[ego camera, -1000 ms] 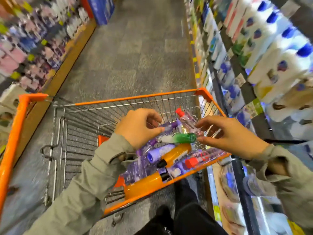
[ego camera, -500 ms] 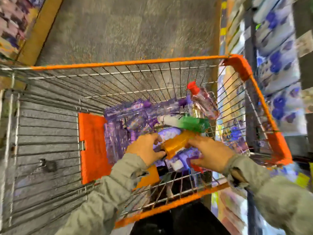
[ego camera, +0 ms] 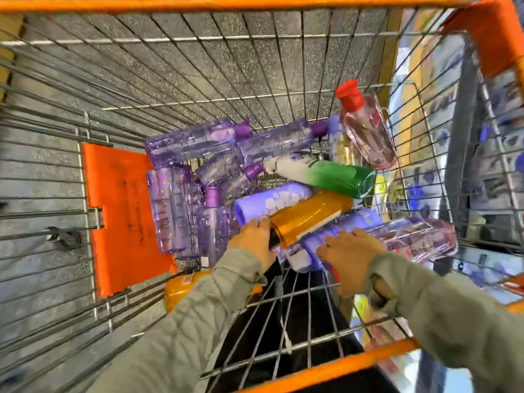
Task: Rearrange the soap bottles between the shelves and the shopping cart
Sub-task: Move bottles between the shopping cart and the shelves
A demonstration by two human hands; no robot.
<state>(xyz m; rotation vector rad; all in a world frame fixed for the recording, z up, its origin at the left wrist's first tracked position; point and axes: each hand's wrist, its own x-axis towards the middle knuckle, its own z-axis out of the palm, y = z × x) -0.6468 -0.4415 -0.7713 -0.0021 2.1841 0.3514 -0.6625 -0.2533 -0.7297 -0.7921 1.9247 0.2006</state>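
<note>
Fingers (ego camera: 262, 224) of the left hand (ego camera: 255, 241) curl round the dark-capped end of an orange bottle (ego camera: 310, 215), which lies aslant on top of the heap of soap bottles in the shopping cart (ego camera: 326, 368), as seen from the head camera. The right hand (ego camera: 350, 251) lies palm-down across a lavender bottle (ego camera: 360, 222) just beside it. Motion blur hides whether those fingers have closed on it or only rest there.

The orange bottle leans on the lavender ones and sits close under a green bottle (ego camera: 331, 174). Drawing it out fast would likely shift the pile, and a red-capped bottle (ego camera: 365, 131) propped against the right-hand wire wall looks ready to slide. A hold on the cap end alone may let the heavier body swing or slip.

Both sleeved arms reach forward and down over the cart's near rim, with the wrists dipped toward the load. The shelves (ego camera: 499, 177) run blurred along the right.
</note>
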